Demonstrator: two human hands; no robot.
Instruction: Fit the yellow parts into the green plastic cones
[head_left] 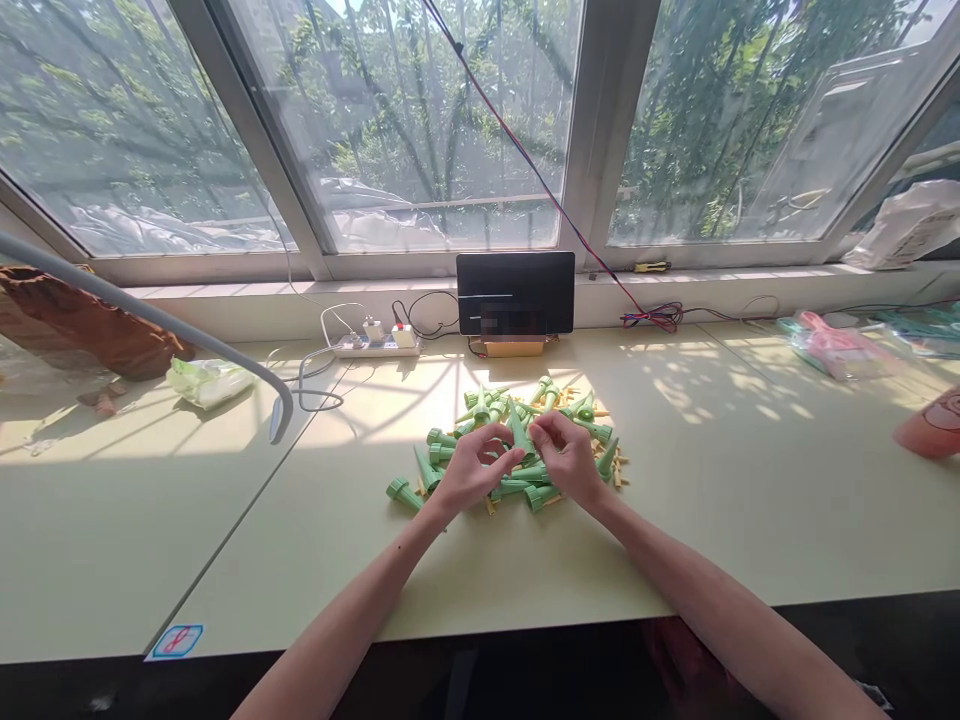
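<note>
Over the middle of a heap of green plastic cone spikes with ribbed caps [435, 453], both my hands are close together. My left hand [472, 468] has thumb and fingers closed about a green cone spike [520, 432], its tip pointing up. Just right of it, my right hand [570, 458] is pinched, fingertips beside that cone; whatever lies between them is hidden. Small yellow plastic pieces [619, 470] with short stubs lie among the spikes, mostly at the heap's right side. More spikes lie hidden under my hands.
Behind the heap a black screen [516, 290] stands on a small cardboard box [514, 347]. A power strip [379, 345] with plugs and cables sits left of it. A grey curved arm [150, 318] reaches over the left table. A pink cup [930, 428] lies at far right.
</note>
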